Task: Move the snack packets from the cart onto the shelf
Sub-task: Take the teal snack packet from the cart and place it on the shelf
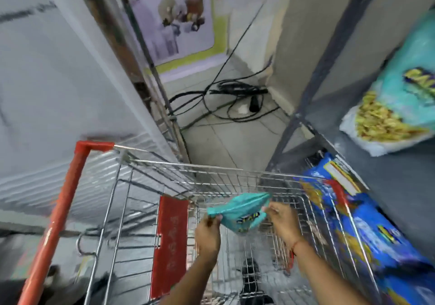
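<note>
A teal snack packet (240, 211) hangs above the wire cart (211, 170), held by both hands. My left hand (208, 233) pinches its left corner and my right hand (282, 222) grips its right edge. The grey metal shelf (388, 175) stands to the right of the cart. A teal packet (395, 106) showing yellow chips lies on its upper level. Blue packets (353, 222) fill the level below, right beside the cart's rim. The view is blurred, so the cart's floor is hard to read.
The cart has an orange handle bar (58, 215) on the left and a red flap (169, 245) inside. Black cables (226, 99) lie tangled on the tiled floor ahead. A white panel (58, 80) rises on the left, with a poster (174, 19) behind.
</note>
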Demonstrator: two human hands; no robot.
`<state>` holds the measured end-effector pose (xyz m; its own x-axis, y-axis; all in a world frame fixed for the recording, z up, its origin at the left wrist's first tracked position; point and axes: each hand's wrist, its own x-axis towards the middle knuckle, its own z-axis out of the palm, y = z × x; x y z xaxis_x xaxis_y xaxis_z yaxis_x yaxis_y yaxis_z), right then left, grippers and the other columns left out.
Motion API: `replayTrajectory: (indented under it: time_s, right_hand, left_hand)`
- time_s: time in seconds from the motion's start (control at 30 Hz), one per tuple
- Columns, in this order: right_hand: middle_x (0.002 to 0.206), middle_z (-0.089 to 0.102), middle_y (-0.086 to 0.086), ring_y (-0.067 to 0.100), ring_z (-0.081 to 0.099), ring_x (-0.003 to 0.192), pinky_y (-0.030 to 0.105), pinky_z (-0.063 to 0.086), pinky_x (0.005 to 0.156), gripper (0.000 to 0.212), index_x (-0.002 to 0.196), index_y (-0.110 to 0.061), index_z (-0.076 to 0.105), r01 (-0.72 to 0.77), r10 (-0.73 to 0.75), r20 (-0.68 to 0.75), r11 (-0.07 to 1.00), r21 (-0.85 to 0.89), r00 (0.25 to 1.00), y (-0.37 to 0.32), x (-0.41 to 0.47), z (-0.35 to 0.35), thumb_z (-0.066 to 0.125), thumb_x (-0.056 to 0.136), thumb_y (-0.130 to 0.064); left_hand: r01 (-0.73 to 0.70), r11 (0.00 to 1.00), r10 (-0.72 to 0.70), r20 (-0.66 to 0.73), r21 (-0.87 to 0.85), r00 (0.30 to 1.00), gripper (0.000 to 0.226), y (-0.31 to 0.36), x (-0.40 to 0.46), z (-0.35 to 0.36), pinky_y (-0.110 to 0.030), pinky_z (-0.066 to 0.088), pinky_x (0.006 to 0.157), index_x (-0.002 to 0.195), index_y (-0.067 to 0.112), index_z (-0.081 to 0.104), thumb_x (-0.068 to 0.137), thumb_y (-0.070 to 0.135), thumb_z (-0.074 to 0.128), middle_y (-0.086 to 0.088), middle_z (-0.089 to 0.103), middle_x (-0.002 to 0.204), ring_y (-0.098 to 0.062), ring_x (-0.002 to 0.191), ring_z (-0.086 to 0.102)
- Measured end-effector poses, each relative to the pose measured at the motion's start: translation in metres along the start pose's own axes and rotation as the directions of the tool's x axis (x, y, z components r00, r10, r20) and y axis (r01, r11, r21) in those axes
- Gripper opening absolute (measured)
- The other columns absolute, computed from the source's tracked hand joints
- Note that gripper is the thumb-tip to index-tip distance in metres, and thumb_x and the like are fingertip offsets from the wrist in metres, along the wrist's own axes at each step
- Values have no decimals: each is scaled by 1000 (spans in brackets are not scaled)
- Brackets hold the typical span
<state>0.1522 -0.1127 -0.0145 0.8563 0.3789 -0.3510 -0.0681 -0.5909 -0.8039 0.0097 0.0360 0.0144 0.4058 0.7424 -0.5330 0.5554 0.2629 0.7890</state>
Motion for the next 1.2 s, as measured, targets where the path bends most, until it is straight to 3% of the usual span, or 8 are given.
replayTrajectory:
  time_s: [0.07,0.17,0.23,0.4,0.53,0.77,1.03,1.2]
  right_hand:
    - [60,71,-11,-2,59,58,20,48,53,17,67,-22,71,4,2,-108,999,53,994,-12,-24,-23,69,80,-10]
    - [69,74,9,15,64,62,40,52,65,15,70,-5,71,79,-69,-298,997,22,952,-34,-64,-63,70,79,-17]
    - [73,74,14,13,63,65,40,52,66,18,75,-1,70,136,-108,-417,990,38,903,-53,-95,-93,70,79,-19]
    - [74,74,12,-8,55,57,18,47,59,13,77,0,71,272,-142,-646,957,105,750,-127,-182,-171,70,79,-13]
    - [51,66,-13,-10,53,53,12,44,56,17,63,-17,68,401,-160,-769,906,134,620,-182,-251,-230,72,78,-11]
    - [65,73,-4,7,60,61,26,48,61,12,62,-18,71,471,-167,-896,880,52,412,-223,-335,-297,78,70,-23]
    - [75,74,6,13,61,63,26,49,62,11,71,-12,73,482,-107,-914,870,104,390,-210,-364,-306,78,71,-21]
    - [55,67,-6,6,54,52,18,43,51,12,62,-13,72,435,-42,-917,888,147,396,-196,-352,-305,76,72,-19]
  left_hand:
    - [-119,993,120,131,-14,984,16,24,-13,-4,-35,51,76,85,4,64,88,20,61,-6,68,83,-16,80,63]
    - [-312,945,327,269,-100,906,14,69,-39,-6,-11,42,59,74,5,58,88,6,59,-5,55,71,1,63,51]
    - [-402,906,422,327,-132,845,17,100,-55,-5,-15,40,55,71,3,57,86,10,63,-6,53,69,-4,64,46]
    - [-597,748,649,505,-289,569,12,199,-124,0,-12,41,52,73,6,61,85,4,61,5,57,60,10,45,48]
    - [-692,586,782,519,-422,345,16,273,-174,13,-30,43,61,66,13,67,78,22,68,-9,65,68,-12,63,54]
    - [-661,559,788,569,-501,235,27,350,-270,22,-35,53,69,80,3,72,74,30,73,-21,75,90,-17,68,59]
    - [-634,589,753,624,-500,207,13,347,-306,36,-37,53,81,73,12,73,78,24,72,-9,77,87,-18,75,64]
    - [-647,600,731,651,-471,204,13,337,-295,54,-37,52,79,79,10,74,77,23,73,-9,77,89,-18,78,66]
